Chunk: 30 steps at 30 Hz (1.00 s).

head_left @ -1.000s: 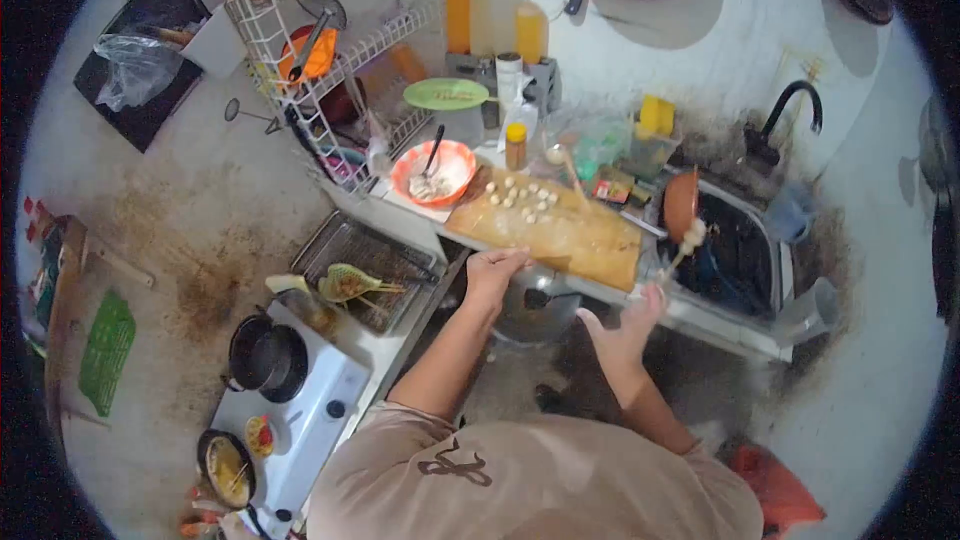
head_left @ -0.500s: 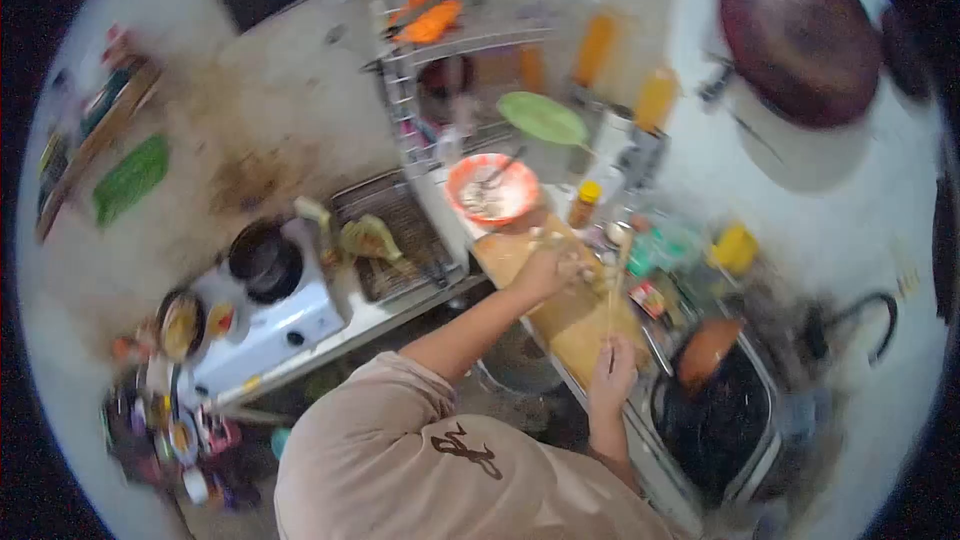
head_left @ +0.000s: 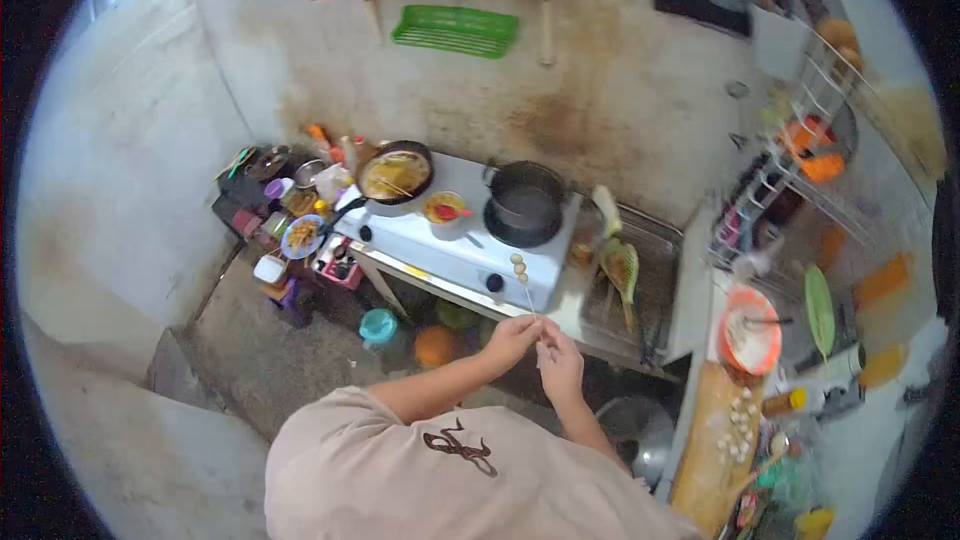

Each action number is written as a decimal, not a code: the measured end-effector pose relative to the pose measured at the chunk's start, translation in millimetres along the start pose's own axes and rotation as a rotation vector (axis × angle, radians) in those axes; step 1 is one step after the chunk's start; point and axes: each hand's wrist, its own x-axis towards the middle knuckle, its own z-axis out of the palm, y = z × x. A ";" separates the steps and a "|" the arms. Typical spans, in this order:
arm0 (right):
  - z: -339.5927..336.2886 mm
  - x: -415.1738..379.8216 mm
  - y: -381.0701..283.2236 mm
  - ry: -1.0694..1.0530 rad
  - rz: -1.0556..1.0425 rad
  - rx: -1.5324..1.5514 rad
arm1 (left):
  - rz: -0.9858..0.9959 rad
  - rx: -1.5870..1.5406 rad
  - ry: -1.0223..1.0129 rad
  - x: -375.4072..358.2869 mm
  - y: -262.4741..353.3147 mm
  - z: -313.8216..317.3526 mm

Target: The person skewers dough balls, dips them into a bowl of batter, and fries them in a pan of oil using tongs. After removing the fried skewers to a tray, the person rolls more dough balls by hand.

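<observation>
A thin skewer (head_left: 530, 300) with pale round balls (head_left: 519, 268) threaded at its top end stands up between my hands, in front of the stove. My left hand (head_left: 510, 342) is closed around its lower end. Against it, my right hand (head_left: 560, 365) is closed too, fingertips pinching the same lower end of the stick. Beyond the skewer is the white stove (head_left: 460, 245), with a frying pan (head_left: 398, 174) of yellowish food and a dark pot (head_left: 527, 195) on top. Between them sits a cup of yellow food (head_left: 444, 208) with a red utensil.
At right, a wooden cutting board (head_left: 700, 450) carries several small pale balls. Behind it stand an orange-rimmed bowl (head_left: 750, 332) and a yellow-capped bottle (head_left: 785, 403). A metal tray (head_left: 655, 280) holds a basting brush-like yellowish item (head_left: 620, 270). A plate of food (head_left: 301, 236) is at left.
My view and body have turned left from the cutting board toward the stove. My left hand has left the balls on the board and joined my right hand at the skewer, now upright.
</observation>
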 end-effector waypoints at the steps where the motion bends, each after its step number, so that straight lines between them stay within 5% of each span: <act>1: 23.7 14.2 8.5 -0.037 -0.023 -0.073 | -0.005 -0.002 0.067 1.7 -3.7 -25.8; 6: 145.4 76.3 8.2 -0.199 -0.193 -0.379 | 0.021 -0.176 0.472 18.4 0.2 -156.3; 14: 279.5 182.2 -14.7 -0.444 -0.387 -0.447 | -0.009 -0.329 0.533 37.6 3.8 -314.5; 17: 306.6 230.2 7.4 -0.322 -0.477 -0.502 | -0.133 -0.174 0.594 43.7 -21.6 -336.9; 20: 329.1 295.4 48.3 -0.255 -0.583 -0.728 | -0.170 -0.175 0.446 22.0 -36.7 -341.5; 23: 353.6 355.3 99.6 -0.158 -0.260 -0.810 | -0.262 -0.219 0.276 -8.1 -29.9 -336.4; 29: 401.0 394.2 70.8 -0.534 -0.031 -1.078 | -0.339 -0.221 0.226 -39.9 -44.9 -334.4; 30: 405.3 390.7 60.8 -0.434 -0.089 -1.122 | -0.349 -0.212 0.216 -41.0 -48.2 -333.8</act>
